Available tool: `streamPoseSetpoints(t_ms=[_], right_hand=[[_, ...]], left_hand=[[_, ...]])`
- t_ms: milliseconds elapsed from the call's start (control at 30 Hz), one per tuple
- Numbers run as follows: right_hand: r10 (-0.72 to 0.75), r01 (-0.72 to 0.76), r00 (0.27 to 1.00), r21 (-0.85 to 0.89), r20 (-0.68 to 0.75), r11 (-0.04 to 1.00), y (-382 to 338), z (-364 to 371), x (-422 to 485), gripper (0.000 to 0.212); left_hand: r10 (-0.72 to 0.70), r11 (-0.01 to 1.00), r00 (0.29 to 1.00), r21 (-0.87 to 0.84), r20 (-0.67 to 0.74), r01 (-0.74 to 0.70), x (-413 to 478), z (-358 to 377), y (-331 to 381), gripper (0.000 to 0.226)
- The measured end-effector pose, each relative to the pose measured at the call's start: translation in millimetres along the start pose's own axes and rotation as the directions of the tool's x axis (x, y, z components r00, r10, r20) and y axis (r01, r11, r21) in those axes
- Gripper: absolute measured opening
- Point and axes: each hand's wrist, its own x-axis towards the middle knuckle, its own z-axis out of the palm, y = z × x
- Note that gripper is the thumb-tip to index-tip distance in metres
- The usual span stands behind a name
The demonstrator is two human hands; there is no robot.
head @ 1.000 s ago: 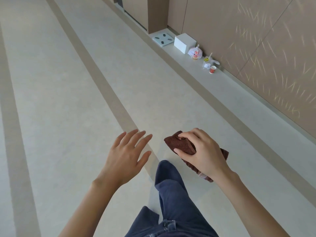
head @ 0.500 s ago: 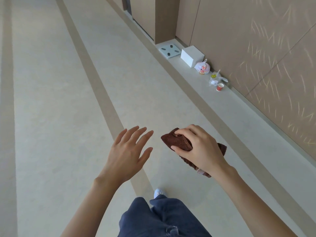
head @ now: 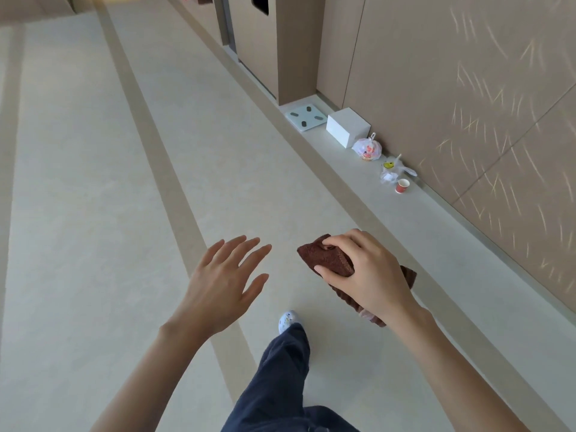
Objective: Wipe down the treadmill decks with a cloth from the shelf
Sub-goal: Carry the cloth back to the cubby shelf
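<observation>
Floor [head: 78,213] pale, tan stripes. Trouser leg [head: 280,385] low centre. Left grip [head: 218,285] spread flat, holding nothing. Right grip [head: 371,275] clutches brown cloth [head: 330,260] above floor. Box [head: 347,126], scale [head: 307,116], cup [head: 402,186] along wall [head: 467,88].

Pale cream floor [head: 93,213] stretching ahead, marked lengthwise by darker beige stripes [head: 162,169]. On the right, a pale ledge [head: 452,244] at the foot of a tan panelled wall [head: 436,57], flecked with thin bright streaks of light [head: 486,76]. Lined up along the ledge: a white bathroom scale [head: 306,117], a white box [head: 347,127], a knotted plastic bag [head: 367,149], a clear bag [head: 393,171] and a small red paper cup [head: 402,185]. Farther back, a brown column [head: 290,42].
</observation>
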Motion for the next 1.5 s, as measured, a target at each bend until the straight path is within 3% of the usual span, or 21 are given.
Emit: streamPoseSetpoints(t_ms=[367,1500], right_hand=[[-0.033,0.033,0.999,-0.022,0.011,0.999,73,11,180,0.033],[-0.163,0.155,0.978,0.074,0.132,0.985,282,56,574,0.033]], left_hand=[[0.004,0.998,0.999,-0.061,-0.041,-0.006,192,-4,-40,0.052],[-0.196,0.979,0.979,-0.074,-0.058,0.191,587,-13,-123,0.048]])
